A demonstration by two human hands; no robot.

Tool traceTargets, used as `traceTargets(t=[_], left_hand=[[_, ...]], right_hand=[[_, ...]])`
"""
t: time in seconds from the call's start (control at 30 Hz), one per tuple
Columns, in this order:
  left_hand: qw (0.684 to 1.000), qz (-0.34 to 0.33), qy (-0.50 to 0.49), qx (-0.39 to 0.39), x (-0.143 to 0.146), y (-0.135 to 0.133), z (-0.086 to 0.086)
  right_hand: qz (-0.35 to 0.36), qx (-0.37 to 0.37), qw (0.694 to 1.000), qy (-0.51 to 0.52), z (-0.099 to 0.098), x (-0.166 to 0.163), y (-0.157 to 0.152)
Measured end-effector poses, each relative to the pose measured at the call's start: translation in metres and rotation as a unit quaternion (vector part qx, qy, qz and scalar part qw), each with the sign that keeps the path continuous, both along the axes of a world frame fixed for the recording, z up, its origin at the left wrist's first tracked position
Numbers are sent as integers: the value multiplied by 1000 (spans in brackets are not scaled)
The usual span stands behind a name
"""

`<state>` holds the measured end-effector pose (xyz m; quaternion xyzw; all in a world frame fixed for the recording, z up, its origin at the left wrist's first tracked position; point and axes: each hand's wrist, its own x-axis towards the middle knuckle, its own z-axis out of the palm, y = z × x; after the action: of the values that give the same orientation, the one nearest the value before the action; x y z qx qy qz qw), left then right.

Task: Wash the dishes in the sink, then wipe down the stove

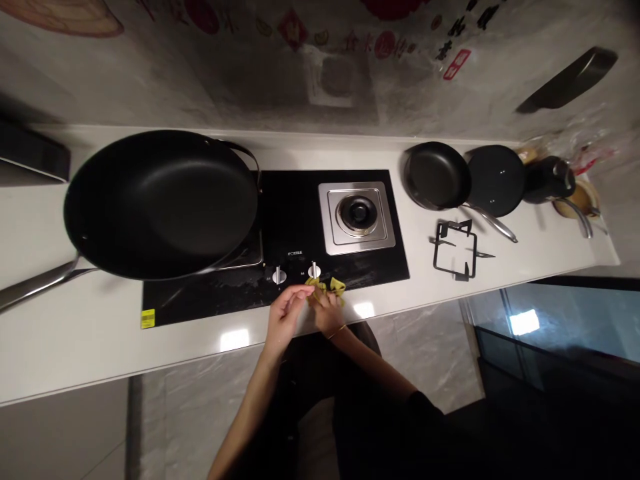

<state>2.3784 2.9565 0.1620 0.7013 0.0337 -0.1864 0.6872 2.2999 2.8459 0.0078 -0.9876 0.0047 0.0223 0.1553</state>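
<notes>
My right hand (327,313) presses on a yellow-green cloth (337,287), its fingers closed over it at the front edge of the black gas hob (293,220). Beside it, my left hand (285,317) hovers with loosely bent fingers, their tips reaching toward the cloth; nothing shows in its grasp. Just behind both hands are two silver control knobs, the right knob (314,269) and the left knob (279,275). The right burner (359,213) is bare on its square steel plate (385,247).
A large black wok (165,207) covers the hob's left side, its handle (40,285) pointing left. Right of the hob lie a pan support (475,257), a small frying pan (437,175) and a round black lid or pan (497,180). A dark pot (547,180) stands farther right.
</notes>
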Motion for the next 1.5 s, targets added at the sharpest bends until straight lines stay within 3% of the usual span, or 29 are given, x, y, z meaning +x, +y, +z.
traceTargets(t=[0.07,0.2,0.27,0.33,0.47,0.53,0.6,0.73,0.8,0.87,1.0,1.07,1.13,1.27,1.33,1.4,1.5], left_hand=[[1000,4,-4,10,-2,2,2],[1000,22,-5,16,-9,4,5],[1000,26,-4,10,-13,3,7],[1000,30,-1,8,-18,0,7],[999,30,0,15,-22,-9,10],[1000,20,-6,19,-23,-14,12],[1000,12,-10,23,-22,-21,13],[999,24,-7,20,-22,-35,11],[999,36,1,14,-25,-44,8],[999,42,10,12,-28,-53,6],[998,57,10,14,-35,-73,12],[998,67,2,14,-38,-80,18],[997,77,-3,15,-42,-84,22],[991,130,6,8,-53,-88,19],[987,162,8,-4,-60,-92,14],[983,183,9,-16,-68,-98,11],[980,199,10,-26,-82,-108,10]], right_hand=[[-42,-15,999,-15,4,-8,-52],[-232,-94,968,-18,25,-31,-185],[-274,-123,954,11,35,-31,-213],[-234,-120,964,51,39,-21,-197],[-85,-74,992,63,34,11,-99],[-41,-62,996,53,32,19,-76],[-31,-64,995,64,33,15,-96],[-135,-121,978,103,42,-20,-213],[-148,-143,973,108,45,-33,-251],[-108,-140,978,114,44,-32,-249],[44,-74,991,104,39,1,-165],[117,-50,988,89,42,17,-139],[168,-47,981,89,49,18,-152],[170,-101,973,118,66,-10,-253],[172,-131,967,132,71,-15,-286],[207,-142,959,134,71,-1,-282],[283,-129,944,114,66,41,-229]])
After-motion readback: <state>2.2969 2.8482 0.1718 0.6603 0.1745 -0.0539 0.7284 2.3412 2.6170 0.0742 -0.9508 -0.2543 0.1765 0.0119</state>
